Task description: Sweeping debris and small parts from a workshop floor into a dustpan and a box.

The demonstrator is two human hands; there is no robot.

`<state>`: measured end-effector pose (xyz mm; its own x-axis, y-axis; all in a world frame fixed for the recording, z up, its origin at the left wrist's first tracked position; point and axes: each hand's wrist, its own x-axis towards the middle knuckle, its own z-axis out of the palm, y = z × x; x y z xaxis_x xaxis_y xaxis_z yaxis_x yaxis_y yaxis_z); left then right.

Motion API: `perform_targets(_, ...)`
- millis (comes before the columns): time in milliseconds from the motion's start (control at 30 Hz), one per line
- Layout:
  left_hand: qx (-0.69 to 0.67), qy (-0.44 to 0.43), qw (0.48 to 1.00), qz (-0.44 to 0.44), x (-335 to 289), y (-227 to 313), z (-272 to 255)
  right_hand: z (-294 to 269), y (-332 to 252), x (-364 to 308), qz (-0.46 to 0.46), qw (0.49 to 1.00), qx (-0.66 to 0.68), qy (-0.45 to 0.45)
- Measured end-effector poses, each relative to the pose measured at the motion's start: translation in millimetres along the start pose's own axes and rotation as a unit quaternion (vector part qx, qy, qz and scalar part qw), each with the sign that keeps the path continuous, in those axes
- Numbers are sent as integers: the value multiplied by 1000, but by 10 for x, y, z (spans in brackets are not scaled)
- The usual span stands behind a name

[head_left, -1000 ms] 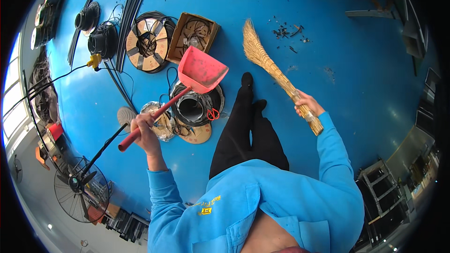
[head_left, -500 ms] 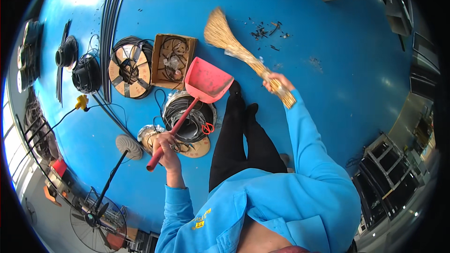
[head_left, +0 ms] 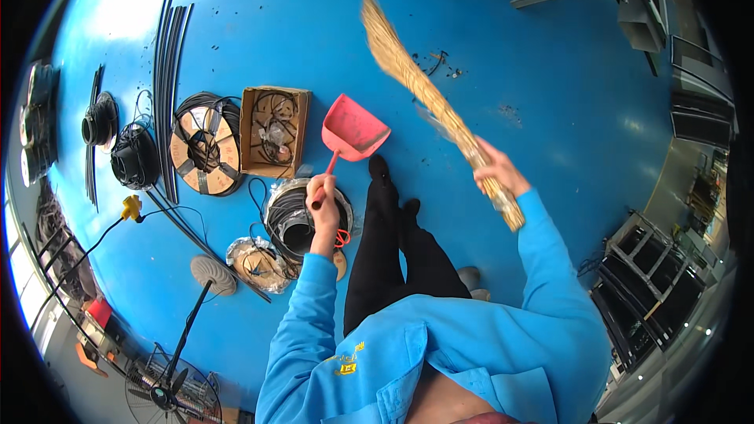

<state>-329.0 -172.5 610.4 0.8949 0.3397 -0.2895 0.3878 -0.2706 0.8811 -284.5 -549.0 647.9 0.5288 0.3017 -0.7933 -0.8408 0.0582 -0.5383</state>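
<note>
Left hand (head_left: 322, 202) — closing tight around the handle of a red dustpan (head_left: 355, 127), which is hanging just above the blue floor (head_left: 550, 71). Right hand (head_left: 496, 169) — gripping a straw broom (head_left: 428, 94), bristles pointing up toward scattered debris (head_left: 440, 63).

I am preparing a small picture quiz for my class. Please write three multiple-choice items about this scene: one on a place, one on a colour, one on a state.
1. Where is the cardboard box?
A. left of the dustpan
B. on the person's shoes
C. beside the metal racks

2. What colour is the dustpan?
A. green
B. red
C. white

3. How is the straw broom held?
A. lying flat, untouched
B. leaning on the fan
C. gripped in the right hand, bristles pointing away

Answers: 1 A, it sits between the cable reel and the dustpan. 2 B, pan and handle are red. 3 C, the fingers close around the broom's handle end.
</note>
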Motion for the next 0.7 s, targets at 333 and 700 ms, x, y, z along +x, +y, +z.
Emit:
perform_targets(333, 16, -75, 995, 58, 468, -265, 661, -800, -828, 1873, -35, 783, -600, 161)
perform_targets(700, 75, -119, 987, 77, 537, -327, 1047, -1175, 559, 36, 128, 798, -580, 104)
